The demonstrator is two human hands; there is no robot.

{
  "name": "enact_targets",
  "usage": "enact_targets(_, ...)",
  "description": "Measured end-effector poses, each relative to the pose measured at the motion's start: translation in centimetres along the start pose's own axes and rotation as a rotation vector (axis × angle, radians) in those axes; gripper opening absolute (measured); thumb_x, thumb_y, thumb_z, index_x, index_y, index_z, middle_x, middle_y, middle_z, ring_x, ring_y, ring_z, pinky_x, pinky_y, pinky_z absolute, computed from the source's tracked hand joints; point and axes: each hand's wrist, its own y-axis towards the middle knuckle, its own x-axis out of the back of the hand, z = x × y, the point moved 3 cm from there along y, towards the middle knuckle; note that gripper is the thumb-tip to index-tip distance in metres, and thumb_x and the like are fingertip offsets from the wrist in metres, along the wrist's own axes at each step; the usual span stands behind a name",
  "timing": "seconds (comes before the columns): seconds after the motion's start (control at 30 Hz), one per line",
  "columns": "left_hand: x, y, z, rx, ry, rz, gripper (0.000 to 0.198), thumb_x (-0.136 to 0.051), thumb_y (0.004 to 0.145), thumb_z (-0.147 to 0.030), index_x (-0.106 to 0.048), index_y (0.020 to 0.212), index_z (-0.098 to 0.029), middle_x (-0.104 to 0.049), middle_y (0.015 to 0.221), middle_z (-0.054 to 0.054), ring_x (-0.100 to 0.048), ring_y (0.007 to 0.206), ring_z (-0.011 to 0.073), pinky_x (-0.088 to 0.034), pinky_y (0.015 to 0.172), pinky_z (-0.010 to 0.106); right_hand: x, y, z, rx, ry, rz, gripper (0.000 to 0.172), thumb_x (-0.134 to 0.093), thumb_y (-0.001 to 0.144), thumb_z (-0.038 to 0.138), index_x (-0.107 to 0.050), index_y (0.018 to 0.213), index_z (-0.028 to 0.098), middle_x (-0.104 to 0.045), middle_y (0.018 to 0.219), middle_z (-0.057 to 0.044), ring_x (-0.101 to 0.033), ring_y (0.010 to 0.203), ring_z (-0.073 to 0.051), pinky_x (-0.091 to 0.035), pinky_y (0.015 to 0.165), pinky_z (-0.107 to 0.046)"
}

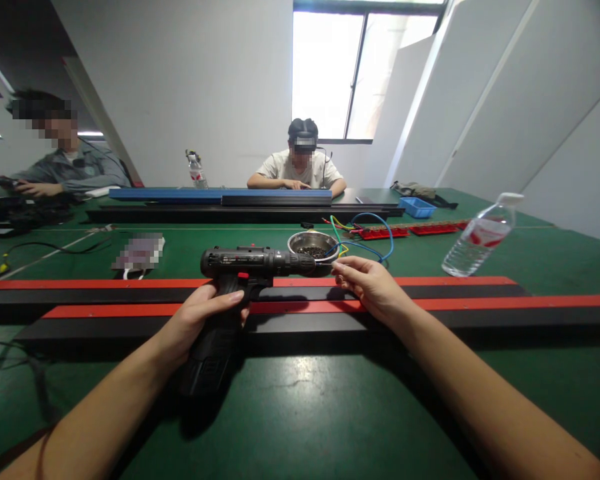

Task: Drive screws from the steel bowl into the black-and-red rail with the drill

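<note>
My left hand (200, 320) is wrapped round the grip of a black cordless screwdriver (250, 263), whose barrel points right. My right hand (370, 283) pinches at the tip of the screwdriver's bit, fingers pressed together; whatever small thing they hold is too tiny to make out. Just behind the tip stands a small steel bowl (314, 239) with dark small parts in it. Both hands hover over long black and red rails (480, 303) that lie across the green table (305, 413).
A clear water bottle (480, 240) lies tilted at the right. Coloured wires (365, 240), red trays (410, 230) and a blue bin (416, 207) sit behind. Black and blue rails (220, 200) lie farther back. Two other people sit at the far side, one left, one centre.
</note>
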Motion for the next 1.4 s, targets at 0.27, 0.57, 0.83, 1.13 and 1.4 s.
enact_targets(0.27,-0.37,-0.29,-0.2,0.022,-0.044,0.004,0.023,-0.086,0.078,-0.029,-0.08,0.092,-0.012,-0.074,0.072,0.008,-0.068,0.065,0.0166,-0.055,0.065,0.024,0.06,0.12,-0.05,0.042,-0.059,0.019,0.03,-0.095,0.075,0.045,-0.08,0.084,0.019,-0.07,0.077,-0.001,-0.06,0.067,-0.01,-0.049,0.065,-0.024)
enact_targets(0.57,-0.4,-0.29,-0.27,0.006,-0.021,0.029,0.024,-0.085,0.079,-0.032,-0.077,0.085,-0.01,-0.072,0.073,0.007,-0.068,0.065,0.0149,-0.055,0.064,0.021,0.08,0.14,-0.14,0.068,-0.094,0.037,0.034,-0.091,0.08,0.049,-0.076,0.079,0.019,-0.064,0.07,0.001,-0.055,0.062,-0.01,-0.047,0.062,-0.024)
enact_targets(0.83,-0.22,-0.25,-0.07,0.033,-0.059,0.024,0.021,-0.084,0.082,-0.028,-0.077,0.091,-0.01,-0.074,0.074,0.008,-0.069,0.066,0.0154,-0.055,0.063,0.021,0.13,0.07,0.08,0.014,-0.031,0.03,0.036,-0.098,0.069,0.044,-0.077,0.082,0.018,-0.065,0.074,0.001,-0.057,0.065,-0.011,-0.048,0.064,-0.025)
enact_targets(1.13,-0.26,-0.41,-0.2,0.027,-0.038,0.018,0.027,-0.087,0.078,-0.03,-0.076,0.092,-0.01,-0.074,0.074,0.007,-0.069,0.068,0.0161,-0.056,0.066,0.022,-0.14,-0.1,0.29,-0.02,0.013,0.03,0.037,-0.101,0.064,0.042,-0.077,0.082,0.019,-0.065,0.074,0.001,-0.057,0.065,-0.011,-0.049,0.063,-0.025)
enact_targets(1.4,-0.37,-0.46,-0.33,0.017,-0.016,0.021,0.031,-0.087,0.078,-0.034,-0.074,0.093,-0.011,-0.073,0.075,0.007,-0.068,0.068,0.0161,-0.054,0.067,0.023,-0.19,-0.03,0.22,-0.009,-0.013,0.025,0.04,-0.099,0.066,0.047,-0.075,0.08,0.018,-0.063,0.072,0.001,-0.054,0.063,-0.01,-0.047,0.061,-0.025)
